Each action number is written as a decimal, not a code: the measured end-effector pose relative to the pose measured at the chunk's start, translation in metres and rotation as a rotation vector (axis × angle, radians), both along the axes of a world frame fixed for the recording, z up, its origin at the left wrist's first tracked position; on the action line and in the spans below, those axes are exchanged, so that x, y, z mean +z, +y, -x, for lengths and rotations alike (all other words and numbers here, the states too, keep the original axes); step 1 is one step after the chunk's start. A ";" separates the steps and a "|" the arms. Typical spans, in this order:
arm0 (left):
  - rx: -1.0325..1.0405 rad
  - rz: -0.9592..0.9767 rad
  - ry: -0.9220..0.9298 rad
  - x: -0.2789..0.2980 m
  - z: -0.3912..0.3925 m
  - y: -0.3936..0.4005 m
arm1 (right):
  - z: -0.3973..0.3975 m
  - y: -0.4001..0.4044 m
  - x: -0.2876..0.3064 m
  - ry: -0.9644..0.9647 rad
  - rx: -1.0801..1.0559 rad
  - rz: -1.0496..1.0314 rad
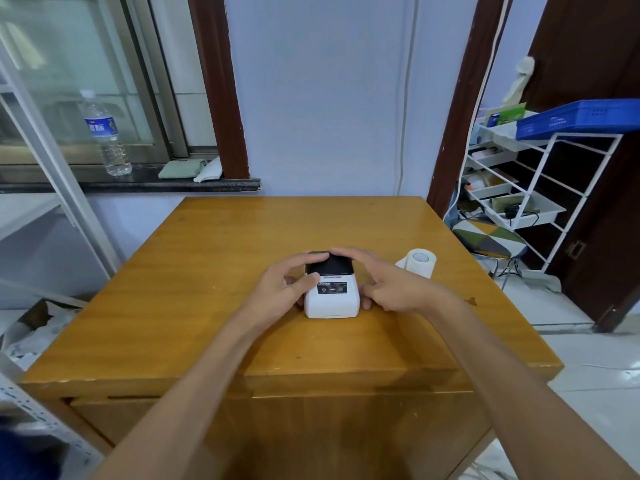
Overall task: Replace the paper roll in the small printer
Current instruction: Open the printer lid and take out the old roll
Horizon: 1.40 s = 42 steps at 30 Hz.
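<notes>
A small white printer (332, 301) with a black lid sits near the middle of the wooden table (207, 306). My left hand (287, 289) grips its left side, with the thumb on the front panel and the index finger on the black lid. My right hand (384, 285) holds its right side, with fingers stretched over the lid's far edge. The lid looks closed. A white paper roll (420, 263) stands on end on the table to the right of the printer, untouched, with a short tail of paper lying beside it.
A water bottle (105, 133) and folded cloths (188, 168) rest on the windowsill at the back left. A white wire rack with trays and a blue crate (575, 121) stands at the right, and a patterned stool (488, 237) sits beside the table.
</notes>
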State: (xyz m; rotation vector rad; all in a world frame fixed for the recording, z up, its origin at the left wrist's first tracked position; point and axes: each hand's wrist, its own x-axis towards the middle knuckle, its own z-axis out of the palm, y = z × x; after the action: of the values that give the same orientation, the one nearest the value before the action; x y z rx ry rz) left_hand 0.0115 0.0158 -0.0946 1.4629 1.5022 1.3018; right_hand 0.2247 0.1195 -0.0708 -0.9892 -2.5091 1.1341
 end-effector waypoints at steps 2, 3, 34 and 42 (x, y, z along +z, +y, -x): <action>0.014 -0.001 0.010 0.003 -0.003 -0.002 | 0.001 0.000 -0.001 0.009 0.001 0.016; 0.012 -0.006 0.007 0.003 -0.003 -0.002 | 0.001 0.000 -0.002 0.019 0.002 0.020; 0.023 -0.019 0.020 0.007 -0.005 -0.007 | 0.018 -0.023 -0.025 0.180 -0.346 -0.210; 0.035 -0.040 -0.061 0.003 -0.005 -0.004 | 0.023 -0.019 -0.023 0.137 -0.374 -0.260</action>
State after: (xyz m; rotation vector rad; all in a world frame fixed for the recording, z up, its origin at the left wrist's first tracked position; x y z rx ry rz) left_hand 0.0162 0.0118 -0.0911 1.4143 1.4765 1.3921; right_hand 0.2014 0.1006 -0.0941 -1.1938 -2.1717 0.7185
